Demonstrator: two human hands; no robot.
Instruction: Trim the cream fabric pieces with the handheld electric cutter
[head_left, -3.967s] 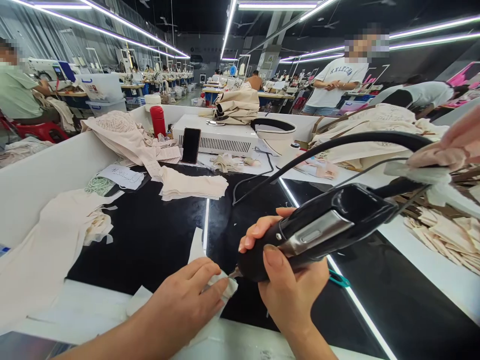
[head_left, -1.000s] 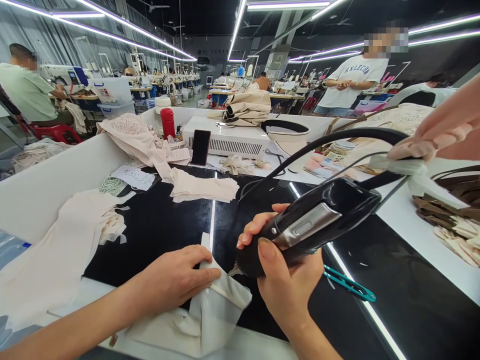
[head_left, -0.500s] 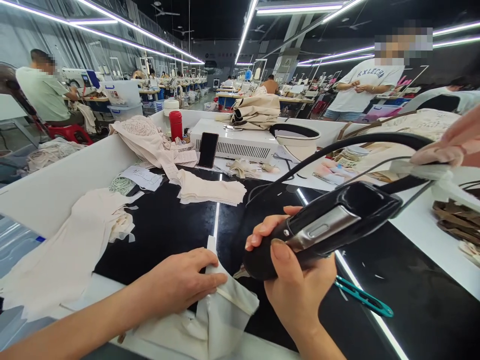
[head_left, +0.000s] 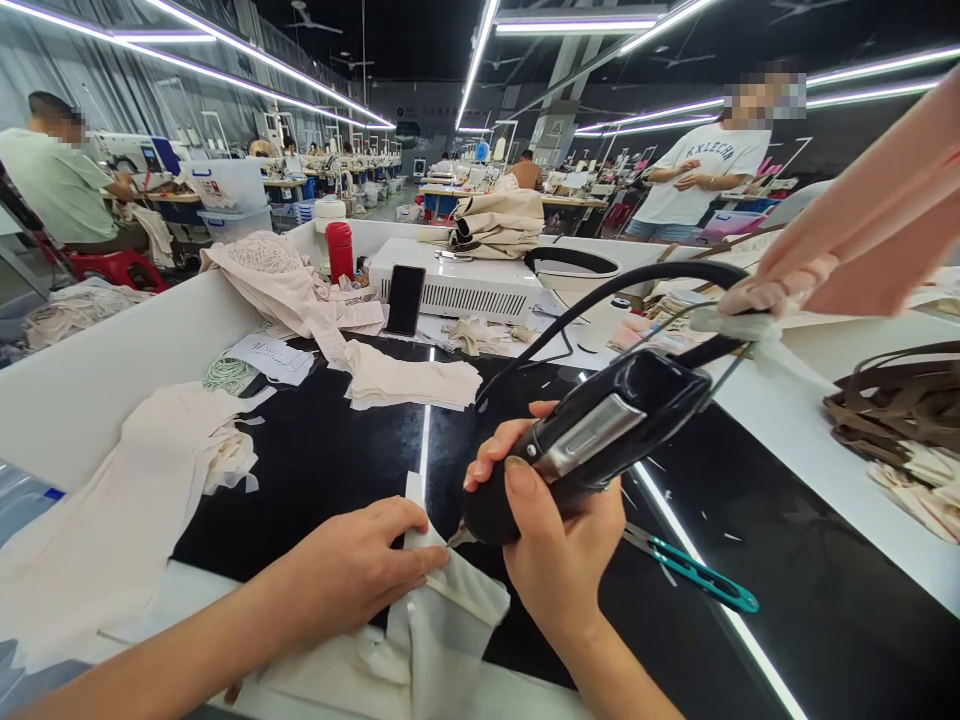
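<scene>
My right hand (head_left: 562,540) is wrapped round a black corded hand tool (head_left: 585,440) with a silver lever on its side. The tool tilts down to the left, and its narrow metal tip (head_left: 461,535) reaches the cream fabric (head_left: 469,590) close to my left fingertips. My left hand (head_left: 375,560) pinches and presses that fabric at a narrow upright strip, thumb and forefinger on it. Part of the fabric hangs toward me over the front edge. Teal thread snips (head_left: 697,575) lie on the black tabletop (head_left: 352,440), right of my right wrist.
Cream fabric pieces (head_left: 112,500) lie at left, and a folded stack (head_left: 412,375) ahead. A phone (head_left: 405,300) leans on a white vented box (head_left: 450,285). The tool's cable (head_left: 645,275) loops to pinkish cloth (head_left: 832,230) at upper right. Co-workers (head_left: 697,170) are beyond.
The view has turned a little right, so the scene shifts left. The tool has swung slightly, its tip now showing at the fabric beside my left fingers. Both hands keep their grip.
</scene>
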